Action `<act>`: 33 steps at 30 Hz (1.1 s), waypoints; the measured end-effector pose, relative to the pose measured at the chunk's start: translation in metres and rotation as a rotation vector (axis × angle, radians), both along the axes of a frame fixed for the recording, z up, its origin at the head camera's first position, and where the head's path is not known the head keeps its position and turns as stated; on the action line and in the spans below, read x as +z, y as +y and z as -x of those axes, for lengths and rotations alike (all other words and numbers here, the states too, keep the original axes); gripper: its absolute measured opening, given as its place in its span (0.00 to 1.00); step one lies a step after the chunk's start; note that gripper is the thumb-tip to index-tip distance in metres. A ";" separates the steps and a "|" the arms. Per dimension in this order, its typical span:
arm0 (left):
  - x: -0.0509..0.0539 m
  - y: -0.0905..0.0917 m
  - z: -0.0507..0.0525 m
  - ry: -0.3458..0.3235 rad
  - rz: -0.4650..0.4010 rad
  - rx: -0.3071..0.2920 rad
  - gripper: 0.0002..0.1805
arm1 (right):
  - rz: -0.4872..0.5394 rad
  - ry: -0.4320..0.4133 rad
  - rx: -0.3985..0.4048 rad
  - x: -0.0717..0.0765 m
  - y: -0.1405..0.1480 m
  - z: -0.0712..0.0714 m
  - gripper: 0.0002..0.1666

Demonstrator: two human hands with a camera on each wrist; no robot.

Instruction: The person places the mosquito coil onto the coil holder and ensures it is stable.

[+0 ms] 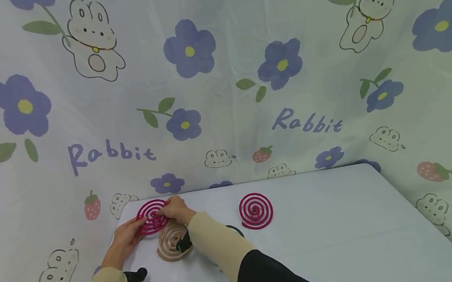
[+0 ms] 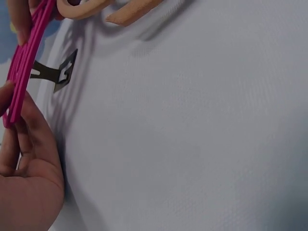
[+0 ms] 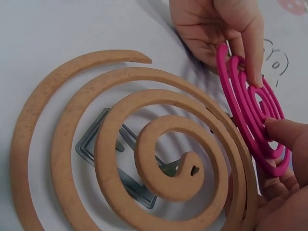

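Note:
A pink mosquito coil [image 1: 150, 201] is held up between both hands at the table's far left corner. My left hand [image 1: 126, 239] grips its left edge, thumb on one face and fingers behind. The right hand [image 1: 179, 210] pinches it near the middle and right side, the thumb pressing on the spiral. Under the tilted coil, a thin metal stand [image 2: 60, 73] shows in the left wrist view; whether it is fixed to the coil I cannot tell. Right beside it, a brown mosquito coil [image 3: 144, 98] sits raised over another metal stand [image 3: 89, 137], its centre slot over the stand's tip.
A second pink coil [image 1: 255, 210] lies to the right on the white table [image 1: 338, 229]. Part of a dark green coil [image 1: 237, 230] shows beyond the right forearm, which hides the rest. A printed curtain [image 1: 221, 92] stands behind the table.

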State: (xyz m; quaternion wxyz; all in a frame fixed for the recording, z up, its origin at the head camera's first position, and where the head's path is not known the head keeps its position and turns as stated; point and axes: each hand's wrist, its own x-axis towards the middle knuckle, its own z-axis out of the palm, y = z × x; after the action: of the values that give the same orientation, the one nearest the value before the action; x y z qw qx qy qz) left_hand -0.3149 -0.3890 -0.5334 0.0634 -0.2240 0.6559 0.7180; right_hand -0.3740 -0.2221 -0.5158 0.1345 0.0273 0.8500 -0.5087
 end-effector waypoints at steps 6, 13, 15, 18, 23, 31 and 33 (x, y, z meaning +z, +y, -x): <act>0.002 0.001 -0.001 -0.031 0.066 0.005 0.42 | -0.007 -0.007 -0.006 -0.001 -0.002 0.000 0.17; 0.000 0.002 -0.002 -0.060 0.103 0.013 0.41 | -0.013 -0.017 -0.003 -0.004 -0.001 0.001 0.17; 0.000 0.001 -0.001 -0.062 0.100 0.010 0.42 | -0.012 -0.015 -0.004 -0.004 -0.001 0.002 0.17; 0.000 0.001 0.000 -0.062 0.096 0.012 0.42 | 0.000 -0.005 -0.015 -0.005 -0.003 0.002 0.17; 0.000 0.002 0.002 -0.066 0.114 0.025 0.42 | 0.004 -0.008 -0.030 -0.004 -0.005 0.003 0.17; 0.001 0.004 0.000 -0.047 0.144 0.028 0.41 | -0.042 -0.020 -0.031 -0.003 -0.002 0.000 0.18; 0.001 0.004 0.000 -0.045 0.153 0.027 0.40 | -0.046 -0.020 -0.026 -0.002 -0.001 -0.001 0.18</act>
State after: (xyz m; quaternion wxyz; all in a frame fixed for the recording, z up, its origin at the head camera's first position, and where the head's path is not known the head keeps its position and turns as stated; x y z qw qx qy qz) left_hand -0.3148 -0.3849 -0.5323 0.0513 -0.2530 0.7041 0.6615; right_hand -0.3734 -0.2231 -0.5180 0.1356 0.0465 0.8597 -0.4903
